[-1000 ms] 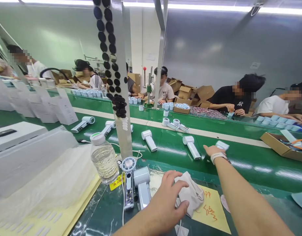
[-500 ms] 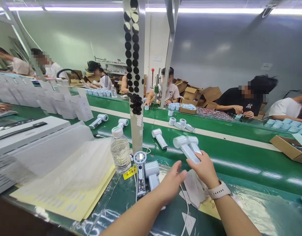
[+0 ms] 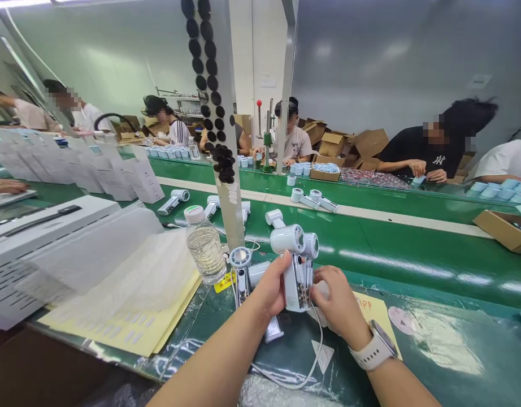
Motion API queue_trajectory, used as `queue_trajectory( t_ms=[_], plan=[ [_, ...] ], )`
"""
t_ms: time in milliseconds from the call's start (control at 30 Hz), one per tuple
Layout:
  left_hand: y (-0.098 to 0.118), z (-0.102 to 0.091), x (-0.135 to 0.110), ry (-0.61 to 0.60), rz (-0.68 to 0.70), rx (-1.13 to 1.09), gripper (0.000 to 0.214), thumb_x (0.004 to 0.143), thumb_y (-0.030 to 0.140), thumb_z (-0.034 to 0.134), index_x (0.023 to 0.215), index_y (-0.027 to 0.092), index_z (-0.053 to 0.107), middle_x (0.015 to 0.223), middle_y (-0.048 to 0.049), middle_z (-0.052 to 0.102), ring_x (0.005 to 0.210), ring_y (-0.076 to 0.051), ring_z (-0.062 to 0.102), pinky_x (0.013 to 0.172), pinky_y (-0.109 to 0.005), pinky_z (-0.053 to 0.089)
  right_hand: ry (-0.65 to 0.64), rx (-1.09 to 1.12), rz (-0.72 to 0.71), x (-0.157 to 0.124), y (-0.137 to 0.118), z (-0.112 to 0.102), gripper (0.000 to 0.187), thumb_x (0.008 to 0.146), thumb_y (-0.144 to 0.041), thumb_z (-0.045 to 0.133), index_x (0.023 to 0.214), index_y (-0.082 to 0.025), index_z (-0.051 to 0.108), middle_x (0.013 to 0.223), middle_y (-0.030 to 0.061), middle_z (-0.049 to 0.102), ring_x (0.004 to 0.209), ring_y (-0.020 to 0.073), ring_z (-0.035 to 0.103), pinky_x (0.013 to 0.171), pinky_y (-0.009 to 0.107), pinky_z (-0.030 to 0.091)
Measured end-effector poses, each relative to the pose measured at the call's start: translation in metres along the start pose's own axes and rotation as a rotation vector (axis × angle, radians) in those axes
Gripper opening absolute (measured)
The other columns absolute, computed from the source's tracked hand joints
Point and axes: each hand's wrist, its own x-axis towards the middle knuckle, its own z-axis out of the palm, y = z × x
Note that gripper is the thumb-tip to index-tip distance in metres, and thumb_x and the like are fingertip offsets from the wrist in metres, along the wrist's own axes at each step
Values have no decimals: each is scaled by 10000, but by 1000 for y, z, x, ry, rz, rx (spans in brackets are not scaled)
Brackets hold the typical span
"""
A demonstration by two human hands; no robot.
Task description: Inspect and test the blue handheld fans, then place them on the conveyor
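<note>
My left hand (image 3: pixel 272 287) is wrapped round the front fan (image 3: pixel 286 240), held up over the worktop (image 3: pixel 489 367) towards its far edge. My right hand (image 3: pixel 339 305) has its fingers against the side of the rear fan (image 3: pixel 312 245); how firmly, I can't tell. Bare circuitry (image 3: pixel 303 282) shows between them, so squeezing them together could scratch it. The white cable (image 3: pixel 290 387) looping towards the near edge could snag on my wrist.
</note>
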Motion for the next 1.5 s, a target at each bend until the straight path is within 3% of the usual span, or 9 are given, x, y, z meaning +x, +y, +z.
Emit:
queue_trajectory(
  t_ms=[67, 167, 300, 400, 500, 833, 1200, 1367, 1500],
  plan=[
    [2, 1, -1, -13, -6, -19, 426, 728, 549, 779, 792, 136, 696, 730, -59, 720, 672, -212, 691, 689, -353, 570, -12, -21, -15, 1, -1, 10, 153, 694, -149, 654, 833, -213, 663, 1176, 151, 654, 1293, 409, 462, 1117, 610, 323],
    [11, 2, -2, -3, 93, -32, 486, 673, 609, 795, 781, 145, 696, 735, -44, 718, 710, -220, 701, 721, -357, 578, -115, 22, 42, -3, -10, 19, 250, 713, -97, 598, 931, -209, 644, 1285, 164, 602, 1382, 391, 371, 1152, 595, 264],
    [22, -1, -2, 42, 165, -40, 658, 469, 716, 836, 775, 152, 690, 740, -34, 711, 659, -202, 678, 620, -322, 569, -312, 157, 174, -9, -22, 13, 115, 879, -226, 487, 938, -206, 583, 864, 102, 695, 876, 297, 655, 828, 492, 511],
    [22, -2, 0, 58, 215, -32, 700, 400, 746, 831, 728, 151, 663, 708, -36, 699, 593, -182, 645, 563, -310, 555, -508, 357, 238, -9, -28, 5, 224, 923, -386, 481, 916, -193, 594, 574, -21, 580, 534, 177, 566, 560, 311, 469],
    [19, -2, 2, 28, 251, 4, 691, 417, 761, 810, 686, 148, 644, 811, -71, 732, 625, -184, 657, 582, -312, 558, -636, 609, 320, -9, -32, 3, 406, 892, -568, 538, 847, -176, 635, 500, -60, 486, 467, 124, 450, 528, 267, 378],
    [21, 3, -1, -64, 281, -9, 669, 450, 791, 765, 617, 157, 632, 936, -103, 745, 1000, -324, 691, 849, -416, 564, -495, 803, 247, -20, -41, 15, 556, 804, -740, 596, 718, -192, 569, 528, -32, 534, 563, 140, 487, 671, 312, 407],
    [8, 1, 0, 4, 438, 83, 657, 502, 805, 735, 644, 168, 655, 929, -88, 749, 944, -287, 698, 814, -383, 560, -252, 977, 475, -32, -54, 34, 566, 764, -774, 601, 737, -215, 516, 401, -130, 321, 364, 84, 293, 413, 236, 214],
    [7, 2, 0, -15, 365, 49, 670, 470, 810, 743, 628, 167, 645, 936, -91, 747, 812, -246, 695, 701, -347, 562, -293, 792, 353, -29, -54, 25, 564, 795, -752, 589, 716, -194, 572, 569, -19, 547, 575, 144, 498, 597, 285, 394],
    [7, 4, 0, -17, 352, -9, 682, 491, 825, 716, 604, 158, 634, 1030, -95, 733, 852, -241, 693, 708, -333, 570, -303, 696, 277, -29, -52, 16, 568, 825, -739, 557, 758, -181, 636, 745, 31, 597, 742, 191, 530, 716, 322, 411]
  ],
)
